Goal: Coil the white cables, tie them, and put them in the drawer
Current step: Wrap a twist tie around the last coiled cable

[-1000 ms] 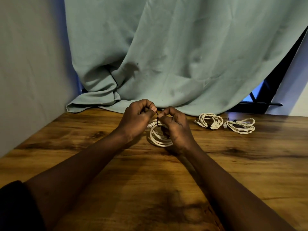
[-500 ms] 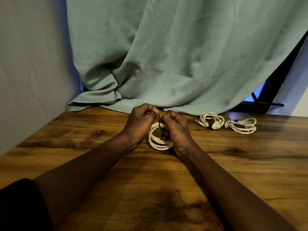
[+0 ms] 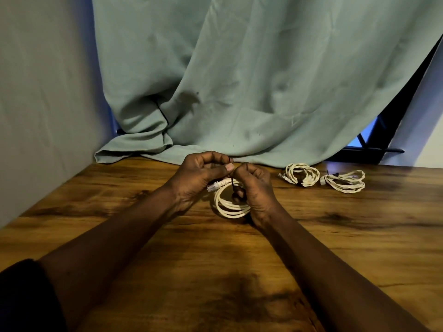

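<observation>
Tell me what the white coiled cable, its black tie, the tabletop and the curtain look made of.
White coiled cable: smooth plastic jacket, slight sheen, with a clear plastic plug at its end.
Thin black tie: probably plastic-coated wire; too thin to be sure.
Brown tabletop: wood grain, semi-gloss; possibly laminate.
Pale green curtain: matte woven fabric, soft folds.

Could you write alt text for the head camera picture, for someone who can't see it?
The left hand pinches a black tie on a coiled white cable gripped by the right hand, over a wooden table. A second coil and a third coil lie to the right, before a green curtain.
</observation>
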